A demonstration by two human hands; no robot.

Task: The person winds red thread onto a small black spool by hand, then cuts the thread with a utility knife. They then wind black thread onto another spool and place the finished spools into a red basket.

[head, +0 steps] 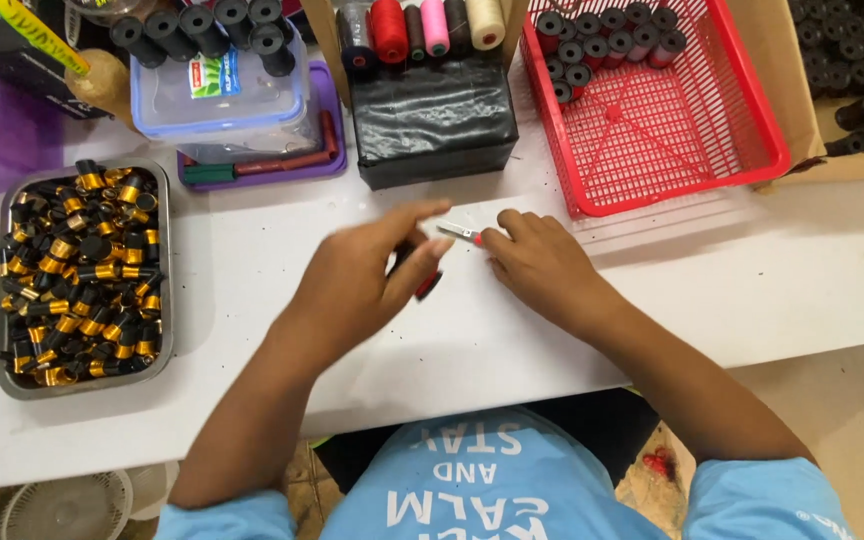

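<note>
Clearly blurred, the left hand [357, 275] curls around a small black-and-red spool [422, 280] at mid-table, while the right hand [542, 262] pinches small red-handled metal snips [462, 234]. Judging by their closeness, a hasty pass could nick fingers or knock the spool away.

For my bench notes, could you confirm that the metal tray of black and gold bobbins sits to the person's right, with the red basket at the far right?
Not quite: in the head view the metal tray of black and gold bobbins sits to the person's left. The red basket is at the far right, as you said.

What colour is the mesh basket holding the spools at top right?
Red basket, clearest in the head view.
</note>
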